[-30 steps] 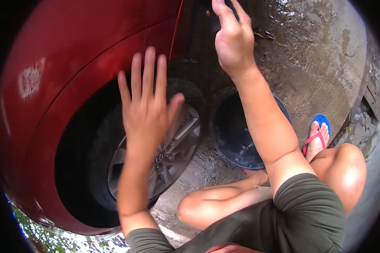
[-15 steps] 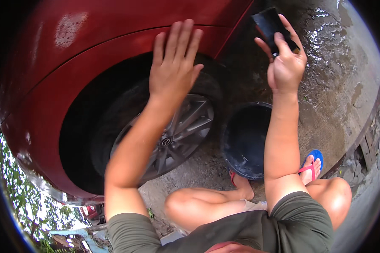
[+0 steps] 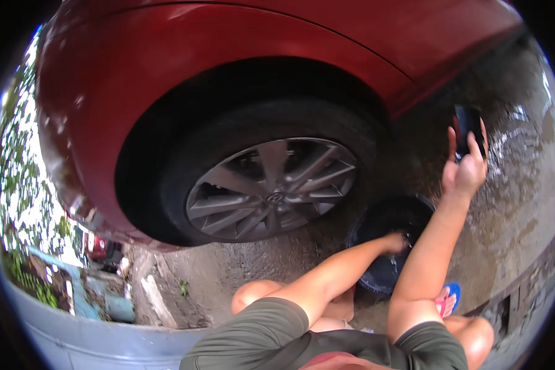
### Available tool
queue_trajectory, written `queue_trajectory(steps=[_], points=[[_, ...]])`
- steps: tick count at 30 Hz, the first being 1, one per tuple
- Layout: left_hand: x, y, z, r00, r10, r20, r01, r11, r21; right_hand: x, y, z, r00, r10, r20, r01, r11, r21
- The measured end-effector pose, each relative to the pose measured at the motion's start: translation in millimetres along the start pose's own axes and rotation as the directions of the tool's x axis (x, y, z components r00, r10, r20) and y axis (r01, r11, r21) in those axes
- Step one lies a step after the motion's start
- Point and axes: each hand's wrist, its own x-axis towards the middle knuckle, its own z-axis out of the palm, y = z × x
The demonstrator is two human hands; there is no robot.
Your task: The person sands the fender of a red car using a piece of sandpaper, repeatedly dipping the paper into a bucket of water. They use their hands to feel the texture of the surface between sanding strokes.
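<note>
My right hand (image 3: 465, 171) is raised at the right, its fingers wrapped round a dark, flat smartphone (image 3: 468, 126) held upright. My left hand (image 3: 393, 242) reaches down into a dark round tub (image 3: 385, 216) that stands on the wet ground beside the car wheel. Its fingers are blurred and sunk among the tub's contents, where light glints as on water. Whether those fingers hold anything cannot be made out. The silver spoked wheel (image 3: 274, 197) with its black tyre (image 3: 179, 191) lies to the left of the tub.
A red car's fender (image 3: 166, 55) arches over the wheel. Wet concrete (image 3: 499, 203) spreads at the right, with a blue sandal (image 3: 454, 293) on my foot near the tub. At the lower left are another red vehicle (image 3: 98, 246) and a grey curved surface (image 3: 123, 345).
My left hand has come down from the red fender into the tub. My right hand still grips the smartphone. The view has shifted, so more of the wheel shows.
</note>
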Motion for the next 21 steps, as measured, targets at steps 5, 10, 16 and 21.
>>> queue_trajectory(steps=[5, 10, 16, 21], points=[[-52.6, 140.5, -118.6, 0.879, 0.424, 0.217, -0.47, 0.696, 0.543, 17.0, -22.2, -30.8, 1.0, -0.025, -0.014, 0.023, 0.995, -0.094], [-28.2, 205.5, -278.6, 0.381, 0.818, 0.43, -0.125, -0.415, 0.901, -2.0, -2.3, -10.6, 0.998, 0.057, 0.027, -0.056, 0.997, -0.055], [28.3, 240.1, -275.9, 0.747, 0.599, 0.288, 0.307, -0.696, 0.649, -1.5, 10.4, -1.1, 1.0, 0.022, 0.016, -0.021, 0.997, -0.069], [96.8, 253.2, -249.8, 0.79, 0.572, 0.221, 0.361, -0.726, 0.585, -6.3, 27.1, 5.9, 0.993, 0.118, -0.007, -0.119, 0.993, -0.023]])
